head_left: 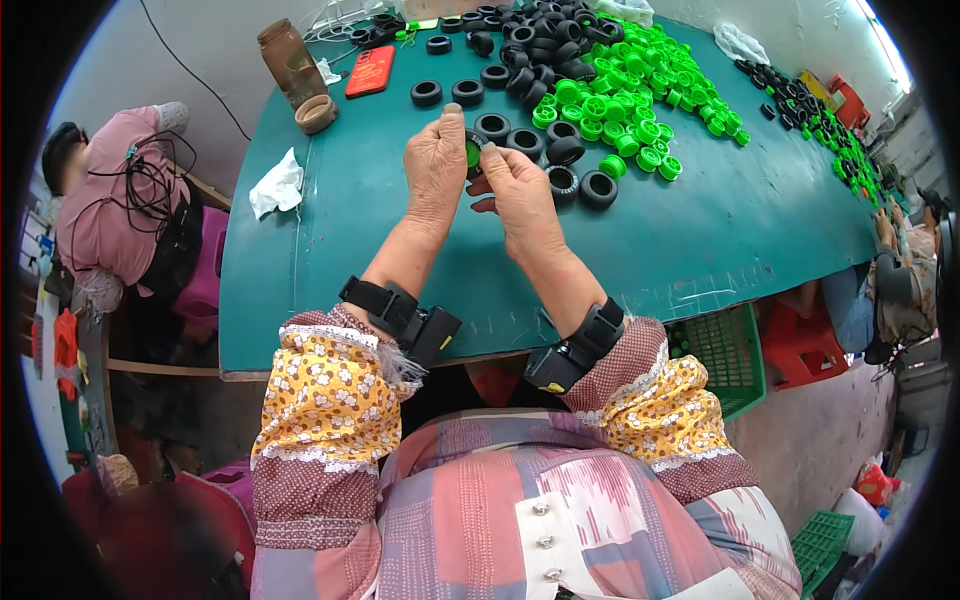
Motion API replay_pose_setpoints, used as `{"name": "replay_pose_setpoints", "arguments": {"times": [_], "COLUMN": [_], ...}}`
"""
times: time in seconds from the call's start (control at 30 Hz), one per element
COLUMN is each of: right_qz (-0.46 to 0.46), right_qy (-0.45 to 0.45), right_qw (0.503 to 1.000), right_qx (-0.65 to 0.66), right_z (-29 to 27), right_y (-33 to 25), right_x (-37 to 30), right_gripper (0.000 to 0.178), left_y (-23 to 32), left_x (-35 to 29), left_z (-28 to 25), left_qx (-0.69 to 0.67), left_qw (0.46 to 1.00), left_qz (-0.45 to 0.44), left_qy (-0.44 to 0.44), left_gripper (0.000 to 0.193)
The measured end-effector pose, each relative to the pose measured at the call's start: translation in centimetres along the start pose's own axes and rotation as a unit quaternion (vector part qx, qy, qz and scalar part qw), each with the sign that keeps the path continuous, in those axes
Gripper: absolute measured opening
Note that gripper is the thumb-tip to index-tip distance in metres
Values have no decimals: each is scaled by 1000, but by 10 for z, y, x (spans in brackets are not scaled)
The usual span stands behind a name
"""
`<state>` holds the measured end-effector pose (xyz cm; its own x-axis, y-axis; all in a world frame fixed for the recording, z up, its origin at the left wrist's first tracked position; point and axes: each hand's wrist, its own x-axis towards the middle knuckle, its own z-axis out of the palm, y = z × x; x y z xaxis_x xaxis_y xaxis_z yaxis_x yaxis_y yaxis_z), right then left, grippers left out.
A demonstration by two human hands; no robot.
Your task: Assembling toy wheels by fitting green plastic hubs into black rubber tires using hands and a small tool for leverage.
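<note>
Being held in front of the chest, a small black tyre is gripped from both sides above the green table, and a green wheel hub is seen in its opening. By the left hand, the tyre is grasped at its left side, with the fingers folded closely. By the right hand, it is pinched at the right edge; the thumb is laid on it and the other fingers are curled below, partly hidden. Whether the hub is fully seated cannot be told.

Just beyond the right hand, several loose tyres are found lying on the table. Farther back, a heap of black tyres is placed, and to its right a large heap of bright green hubs is spread, the two being mixed a little where they meet. At the left, a red phone is seen near a brown jar, and a round brown lid is set by the jar. Nearer to the left edge, a crumpled white tissue is left. Around both wrists, black straps with box-shaped devices are worn. Below the table, at the right, a green plastic crate is partly seen beside a red stool.
</note>
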<state>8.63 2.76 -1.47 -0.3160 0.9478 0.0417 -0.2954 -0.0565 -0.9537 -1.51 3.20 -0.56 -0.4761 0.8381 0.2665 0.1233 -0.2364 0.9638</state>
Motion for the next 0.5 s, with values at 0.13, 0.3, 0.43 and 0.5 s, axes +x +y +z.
{"name": "replay_pose_setpoints", "arguments": {"times": [0.13,0.3,0.43,0.5], "right_qz": [-28,-96,-22,-4], "right_qy": [-23,23,2,2], "right_qw": [995,980,989,992], "right_qx": [-90,-171,-147,-127], "right_z": [-3,-5,-13,-16], "right_y": [-1,5,5,6], "right_x": [4,11,13,12], "right_gripper": [35,39,42,42], "left_y": [0,-3,-6,-5], "left_x": [-5,-12,-11,-12], "left_z": [-6,1,3,6], "left_qx": [75,135,189,186], "left_qw": [997,987,976,976], "left_qz": [24,88,102,108], "left_qy": [-2,-16,-25,-34], "left_gripper": [48,46,44,40]}}
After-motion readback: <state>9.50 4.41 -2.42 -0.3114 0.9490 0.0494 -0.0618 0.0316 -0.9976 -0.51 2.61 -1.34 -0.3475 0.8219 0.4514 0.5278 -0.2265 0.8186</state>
